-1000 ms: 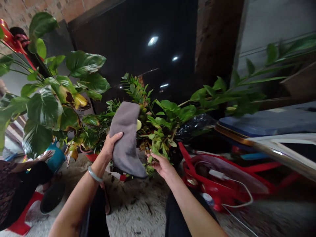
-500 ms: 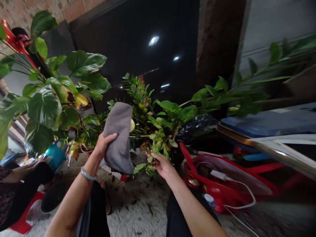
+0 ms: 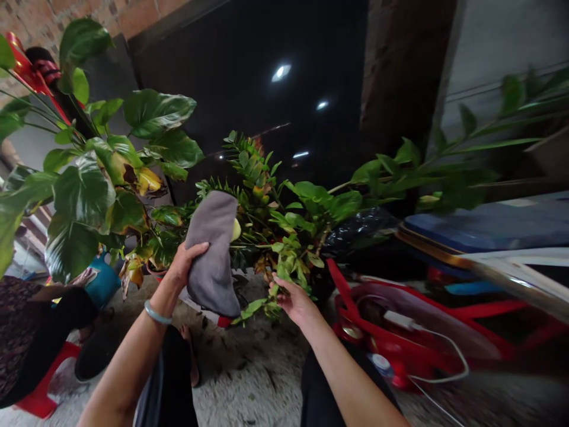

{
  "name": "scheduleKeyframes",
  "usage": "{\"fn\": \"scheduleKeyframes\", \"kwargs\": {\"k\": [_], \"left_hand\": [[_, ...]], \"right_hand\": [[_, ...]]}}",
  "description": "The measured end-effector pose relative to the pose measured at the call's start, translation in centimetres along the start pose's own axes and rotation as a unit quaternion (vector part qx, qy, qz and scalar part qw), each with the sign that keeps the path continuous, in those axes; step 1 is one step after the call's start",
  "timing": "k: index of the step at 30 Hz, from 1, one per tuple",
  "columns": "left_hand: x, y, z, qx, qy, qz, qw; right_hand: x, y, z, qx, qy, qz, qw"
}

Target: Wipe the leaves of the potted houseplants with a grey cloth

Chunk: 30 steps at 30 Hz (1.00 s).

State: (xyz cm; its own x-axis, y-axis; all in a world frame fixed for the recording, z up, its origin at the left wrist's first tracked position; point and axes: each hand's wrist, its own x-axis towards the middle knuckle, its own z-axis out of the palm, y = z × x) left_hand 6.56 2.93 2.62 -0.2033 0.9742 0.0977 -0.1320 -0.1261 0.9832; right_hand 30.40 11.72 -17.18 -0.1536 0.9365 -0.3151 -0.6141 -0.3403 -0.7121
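Observation:
My left hand [image 3: 186, 267], with a pale bangle on its wrist, is closed on a grey cloth [image 3: 212, 252], thumb on the near face and the other fingers hidden behind. A yellow-green round patch [image 3: 235, 229] shows at the cloth's right edge; I cannot tell what it is. My right hand [image 3: 293, 301] has its fingers bent round a drooping leafy stem [image 3: 284, 267] of a potted plant. More small leaves [image 3: 255, 308] hang between the two hands, near the cloth's lower corner. The plant's base is mostly hidden by foliage.
A broad-leaved plant [image 3: 82, 190] rises at left. Below it a person sits on a red stool [image 3: 44, 385] beside a black basin [image 3: 98, 356] and a blue container [image 3: 103, 283]. To the right stand a red basket-like item [image 3: 413, 350] with a white cable and a blue-topped table [image 3: 484, 228].
The view has shifted slightly, so the background sits a little further right. The grey cloth hangs slightly lower at its top; both hands keep their holds.

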Motion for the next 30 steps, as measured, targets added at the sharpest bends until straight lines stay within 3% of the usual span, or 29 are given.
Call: {"fn": "scheduleKeyframes", "kwargs": {"k": [3, 5, 7, 10, 14, 16, 18, 20, 22, 25, 28, 30], "left_hand": [[0.0, -3.0, 0.1, 0.03, 0.039, -0.087, 0.995], [-1.7, -5.3, 0.3, 0.06, -0.006, -0.166, 0.984], [-3.5, -6.1, 0.6, 0.061, -0.083, -0.204, 0.974], [-3.8, -3.9, 1.7, 0.029, -0.129, -0.165, 0.978], [0.1, -1.0, 3.0, -0.012, -0.04, -0.05, 0.998], [1.3, -2.2, 3.3, -0.018, 0.013, -0.055, 0.998], [0.9, -4.7, 3.1, 0.012, 0.03, -0.108, 0.994], [-0.9, -7.1, 2.5, 0.059, -0.011, -0.17, 0.984], [-3.1, -7.9, 1.7, 0.08, -0.084, -0.215, 0.97], [-4.1, -5.2, 0.8, 0.06, -0.129, -0.203, 0.969], [-1.9, -1.0, 0.1, 0.007, -0.042, -0.088, 0.995], [-0.2, 0.3, -0.3, -0.025, 0.04, -0.032, 0.998]], "right_hand": [[-0.4, -0.3, 0.3, -0.014, -0.003, 0.007, 1.0], [-0.6, -0.2, 0.3, -0.041, -0.002, 0.011, 0.999], [-0.7, -0.1, 0.3, -0.063, 0.005, 0.017, 0.998], [-0.9, 0.1, 0.3, -0.082, 0.013, 0.023, 0.996], [-1.2, 0.0, 0.9, -0.093, 0.019, 0.034, 0.995], [-1.3, -0.2, 1.0, -0.09, 0.023, 0.037, 0.995], [-1.4, -0.4, 1.0, -0.085, 0.024, 0.037, 0.995], [-1.4, -0.5, 0.8, -0.082, 0.022, 0.038, 0.996], [-1.4, -0.6, 0.5, -0.08, 0.017, 0.04, 0.996], [-1.5, -0.8, 0.2, -0.08, 0.006, 0.04, 0.996], [-1.5, -0.8, 0.5, -0.077, 0.001, 0.04, 0.996], [-1.4, -0.7, 0.8, -0.071, 0.004, 0.042, 0.997]]}}
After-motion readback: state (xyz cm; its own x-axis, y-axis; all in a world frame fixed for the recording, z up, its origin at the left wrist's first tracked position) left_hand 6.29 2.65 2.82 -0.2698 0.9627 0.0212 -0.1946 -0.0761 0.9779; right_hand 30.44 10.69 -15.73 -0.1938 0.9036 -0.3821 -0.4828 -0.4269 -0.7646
